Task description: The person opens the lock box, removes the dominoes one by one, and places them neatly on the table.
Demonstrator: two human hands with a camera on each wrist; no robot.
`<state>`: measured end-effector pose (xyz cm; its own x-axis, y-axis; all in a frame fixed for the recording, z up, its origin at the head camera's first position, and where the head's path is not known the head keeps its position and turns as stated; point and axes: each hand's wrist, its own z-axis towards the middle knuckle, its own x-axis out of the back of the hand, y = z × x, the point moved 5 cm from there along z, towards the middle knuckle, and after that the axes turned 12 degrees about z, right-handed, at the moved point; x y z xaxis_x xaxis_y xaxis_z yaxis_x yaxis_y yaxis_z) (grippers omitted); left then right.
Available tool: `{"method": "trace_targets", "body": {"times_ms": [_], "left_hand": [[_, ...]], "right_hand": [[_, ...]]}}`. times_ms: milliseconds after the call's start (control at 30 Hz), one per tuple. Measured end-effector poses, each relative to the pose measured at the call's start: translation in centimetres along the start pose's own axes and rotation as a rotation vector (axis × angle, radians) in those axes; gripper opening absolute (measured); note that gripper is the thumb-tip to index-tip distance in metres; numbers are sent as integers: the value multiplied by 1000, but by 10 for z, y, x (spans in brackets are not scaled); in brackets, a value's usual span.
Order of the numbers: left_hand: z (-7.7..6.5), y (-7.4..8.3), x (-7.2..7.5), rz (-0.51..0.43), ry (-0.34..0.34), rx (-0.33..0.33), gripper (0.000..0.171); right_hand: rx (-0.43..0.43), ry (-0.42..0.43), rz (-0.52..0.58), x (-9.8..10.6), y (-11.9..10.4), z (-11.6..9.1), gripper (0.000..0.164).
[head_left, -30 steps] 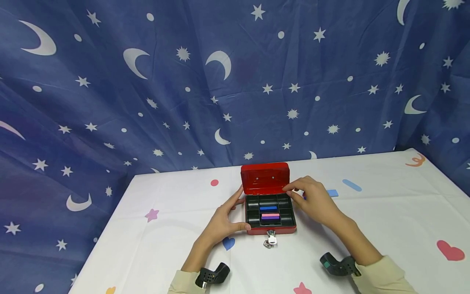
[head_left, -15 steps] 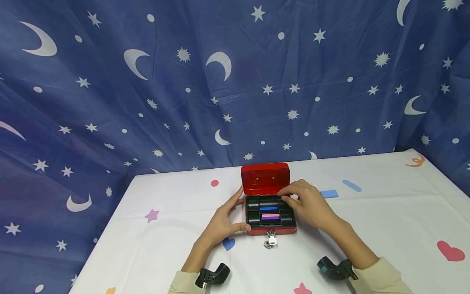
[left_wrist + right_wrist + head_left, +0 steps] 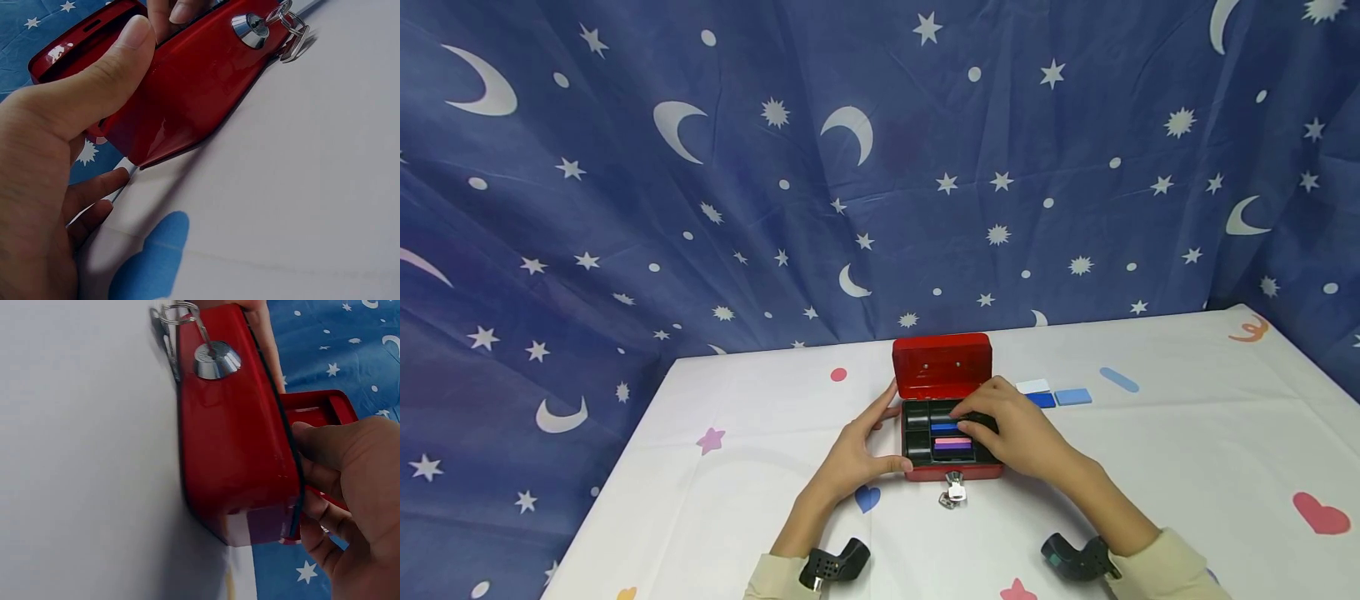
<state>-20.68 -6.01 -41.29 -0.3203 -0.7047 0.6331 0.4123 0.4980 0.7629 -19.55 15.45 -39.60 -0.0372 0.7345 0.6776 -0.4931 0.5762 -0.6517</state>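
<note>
A red cash box (image 3: 928, 472) stands on the table with its lid (image 3: 942, 367) raised. In its black compartment tray (image 3: 916, 417) lie a blue flat piece (image 3: 943, 427), a pink one (image 3: 952, 440) and a purple one (image 3: 952, 446). My left hand (image 3: 850, 454) grips the box's left side, thumb on the front rim and fingers toward the back. Over the tray, my right hand (image 3: 1022, 429) reaches in from the right, thumb and index fingertips apart beside the blue piece. Nothing shows between them. The hand covers the tray's right compartments.
Silver keys (image 3: 950, 500) hang from the lock (image 3: 954, 479) at the box front. Right of the lid lie a white flat piece (image 3: 1032, 386), a dark blue one (image 3: 1040, 400) and a light blue one (image 3: 1072, 397). A patterned blue curtain (image 3: 880, 208) hangs behind the table.
My right hand has moved left, from the box's right edge to over the middle of the tray, uncovering the white and dark blue pieces. My left hand has stayed put.
</note>
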Motion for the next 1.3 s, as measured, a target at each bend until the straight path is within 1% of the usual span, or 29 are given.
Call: {"method": "trace_targets", "body": {"times_ms": [133,267,433,667,733,1000,1300], "left_hand": [[0,0,0,0,5,-8,98],[0,2,1,5,0,-13,98],[1,-2,0,4,-6,-20,98],[8,-36,-13,14,21,-9,103],[9,-38,-14,14,24,-11,103],[8,-39,-13,26,36,-27,100],[8,-38,-13,33,36,-23,101]], "right_hand": [[-17,-20,-4,-4,0,-1,17],[-53,-26,-10,-5,-1,-1,19],[-79,-40,-38,-8,0,0,20],[-66,-47,-50,-10,-2,0,19],[-57,-50,-51,-10,-2,0,19],[-47,-56,-53,-10,-4,0,18],[-52,-67,-13,-8,-6,0,16]]}}
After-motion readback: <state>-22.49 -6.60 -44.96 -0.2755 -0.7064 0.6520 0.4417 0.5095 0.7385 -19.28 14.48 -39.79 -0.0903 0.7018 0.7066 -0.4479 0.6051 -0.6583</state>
